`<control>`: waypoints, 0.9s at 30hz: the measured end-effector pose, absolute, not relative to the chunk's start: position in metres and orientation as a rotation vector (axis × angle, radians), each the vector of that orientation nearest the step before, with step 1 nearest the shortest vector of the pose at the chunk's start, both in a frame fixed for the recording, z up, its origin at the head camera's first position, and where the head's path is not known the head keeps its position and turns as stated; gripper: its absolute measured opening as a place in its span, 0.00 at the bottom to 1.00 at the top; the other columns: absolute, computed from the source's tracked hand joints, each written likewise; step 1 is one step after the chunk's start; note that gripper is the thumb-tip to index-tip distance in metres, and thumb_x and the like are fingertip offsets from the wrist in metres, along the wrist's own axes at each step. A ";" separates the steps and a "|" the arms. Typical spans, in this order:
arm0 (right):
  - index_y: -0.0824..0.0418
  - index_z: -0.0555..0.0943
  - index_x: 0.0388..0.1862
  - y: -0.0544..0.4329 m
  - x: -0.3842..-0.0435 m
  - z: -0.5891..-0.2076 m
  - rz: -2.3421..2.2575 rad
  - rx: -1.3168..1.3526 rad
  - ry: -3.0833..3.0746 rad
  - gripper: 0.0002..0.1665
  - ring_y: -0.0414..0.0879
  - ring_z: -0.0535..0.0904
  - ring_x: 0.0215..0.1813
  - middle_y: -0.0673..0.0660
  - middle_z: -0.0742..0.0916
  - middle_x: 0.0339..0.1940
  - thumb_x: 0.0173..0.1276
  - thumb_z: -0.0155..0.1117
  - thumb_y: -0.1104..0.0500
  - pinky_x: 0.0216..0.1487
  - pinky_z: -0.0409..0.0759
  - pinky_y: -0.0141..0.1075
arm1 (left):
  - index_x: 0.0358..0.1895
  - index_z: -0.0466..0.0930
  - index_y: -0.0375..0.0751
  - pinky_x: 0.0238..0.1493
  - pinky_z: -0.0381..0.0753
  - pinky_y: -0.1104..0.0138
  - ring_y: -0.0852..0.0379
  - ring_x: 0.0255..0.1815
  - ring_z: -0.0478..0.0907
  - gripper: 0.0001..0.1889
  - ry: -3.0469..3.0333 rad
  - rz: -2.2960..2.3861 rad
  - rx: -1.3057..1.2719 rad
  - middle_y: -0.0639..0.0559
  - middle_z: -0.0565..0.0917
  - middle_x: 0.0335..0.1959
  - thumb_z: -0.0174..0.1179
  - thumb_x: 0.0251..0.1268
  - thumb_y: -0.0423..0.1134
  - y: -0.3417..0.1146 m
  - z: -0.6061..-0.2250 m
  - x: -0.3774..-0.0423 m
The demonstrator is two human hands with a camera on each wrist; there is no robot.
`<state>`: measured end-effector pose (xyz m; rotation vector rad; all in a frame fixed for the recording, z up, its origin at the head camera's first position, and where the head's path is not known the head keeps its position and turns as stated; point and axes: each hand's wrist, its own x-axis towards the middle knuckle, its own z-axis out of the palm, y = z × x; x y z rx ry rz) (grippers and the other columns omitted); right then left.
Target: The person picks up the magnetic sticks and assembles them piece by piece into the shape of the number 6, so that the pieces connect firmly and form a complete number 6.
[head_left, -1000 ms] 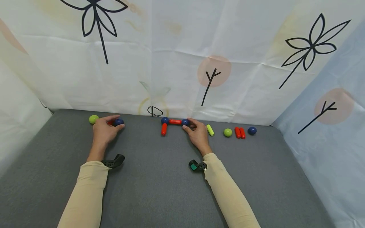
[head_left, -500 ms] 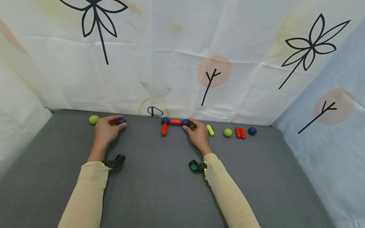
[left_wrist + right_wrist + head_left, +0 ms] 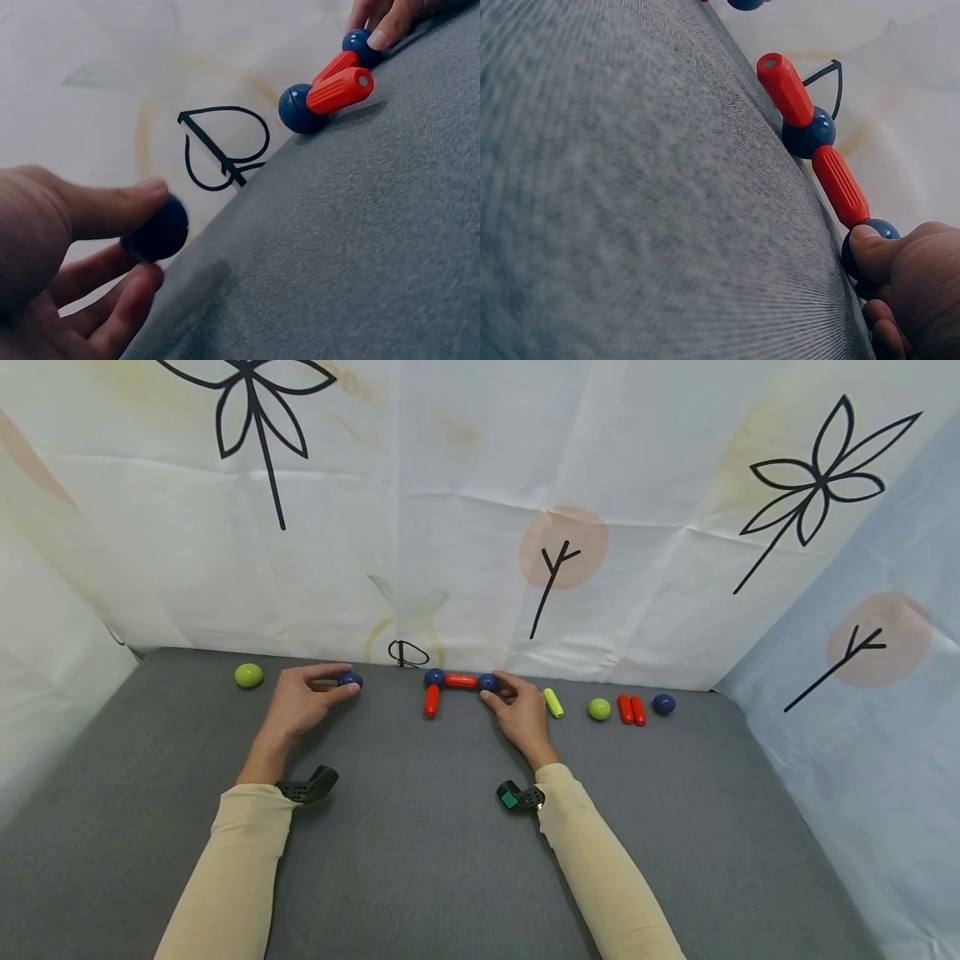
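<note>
In the head view my left hand [image 3: 303, 697] pinches a dark blue ball [image 3: 350, 681] between thumb and fingers. The left wrist view has this ball [image 3: 157, 231] close up, above the grey surface. My right hand [image 3: 521, 710] grips another blue ball [image 3: 487, 682], the end of a joined piece. From that ball a red ribbed rod [image 3: 461, 681] runs left to a second blue ball [image 3: 434, 677]. A further red rod [image 3: 431, 702] sticks out from it toward me, making a corner. Its free end shows a metal tip [image 3: 363, 81] in the left wrist view.
A green ball [image 3: 248, 675] lies at the far left. Right of my right hand lie a yellow-green rod [image 3: 553, 702], a green ball [image 3: 599, 709], two red rods [image 3: 632, 710] and a blue ball [image 3: 663, 704]. A white printed cloth [image 3: 465, 568] stands behind the grey surface [image 3: 420, 852].
My left hand has moved right with the blue ball, away from the green ball. The red bit seen earlier between its fingers no longer shows. My right hand stays in place.
</note>
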<state>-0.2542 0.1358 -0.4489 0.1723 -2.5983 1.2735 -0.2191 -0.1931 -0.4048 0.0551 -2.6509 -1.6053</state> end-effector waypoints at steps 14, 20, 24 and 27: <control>0.59 0.83 0.63 0.135 -0.254 -0.449 1.277 0.169 -2.594 0.26 0.53 0.83 0.51 0.61 0.88 0.51 0.67 0.75 0.56 0.53 0.81 0.45 | 0.61 0.83 0.35 0.57 0.78 0.51 0.43 0.55 0.81 0.23 -2.825 -1.711 -0.440 0.38 0.83 0.57 0.72 0.64 0.39 -0.177 -0.413 -0.225; 0.60 0.83 0.63 0.135 -0.254 -0.448 1.274 0.174 -2.595 0.26 0.53 0.83 0.51 0.61 0.88 0.51 0.67 0.75 0.57 0.53 0.81 0.45 | 0.56 0.86 0.35 0.53 0.80 0.60 0.50 0.49 0.84 0.20 -2.811 -1.744 -0.670 0.43 0.87 0.50 0.73 0.62 0.37 -0.157 -0.419 -0.227; 0.59 0.83 0.63 0.136 -0.254 -0.448 1.272 0.177 -2.595 0.26 0.53 0.83 0.51 0.61 0.88 0.51 0.67 0.75 0.56 0.53 0.81 0.45 | 0.55 0.87 0.36 0.49 0.81 0.63 0.52 0.45 0.84 0.19 -2.807 -1.749 -0.740 0.45 0.88 0.47 0.74 0.61 0.36 -0.144 -0.422 -0.227; 0.60 0.83 0.63 0.136 -0.254 -0.448 1.267 0.185 -2.589 0.26 0.53 0.83 0.51 0.62 0.88 0.51 0.67 0.74 0.56 0.53 0.81 0.46 | 0.54 0.87 0.36 0.46 0.81 0.63 0.52 0.43 0.83 0.18 -2.799 -1.758 -0.763 0.45 0.88 0.46 0.74 0.60 0.35 -0.139 -0.424 -0.227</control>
